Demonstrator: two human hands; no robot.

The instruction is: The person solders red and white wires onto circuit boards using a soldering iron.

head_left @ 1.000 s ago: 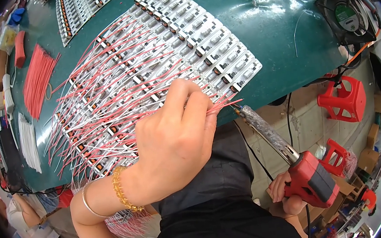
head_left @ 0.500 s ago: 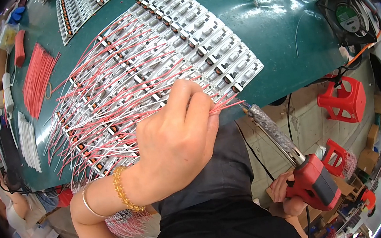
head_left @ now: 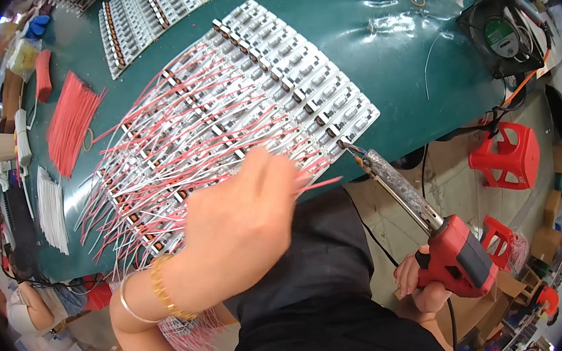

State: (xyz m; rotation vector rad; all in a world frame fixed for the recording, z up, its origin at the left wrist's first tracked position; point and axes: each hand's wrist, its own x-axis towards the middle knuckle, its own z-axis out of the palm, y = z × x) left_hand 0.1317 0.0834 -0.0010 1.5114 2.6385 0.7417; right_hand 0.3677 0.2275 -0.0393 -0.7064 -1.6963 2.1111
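Observation:
A panel of small white circuit boards (head_left: 313, 59) lies on the green table, many red and white wires spread over its left and lower part. My left hand (head_left: 241, 224), slightly blurred, is closed over its near edge. Red wires (head_left: 322, 184) stick out to the right from its pinched fingertips. In my right hand (head_left: 421, 284) is the grip of a red and black soldering gun (head_left: 458, 260). Its tip points up and left and reaches the panel's near right edge, beside the last wired boards; whether it touches is too small to tell.
On the left lie a bundle of red wires (head_left: 74, 125) and one of white wires (head_left: 52, 210). A second board panel (head_left: 141, 19) is at the back. A black fan (head_left: 502, 32) stands at the right edge, above a red stool (head_left: 508, 155) on the floor.
My left hand has drawn back left and down from the panel's right corner with the red wires. The soldering gun's tip has moved up and left to the panel's edge.

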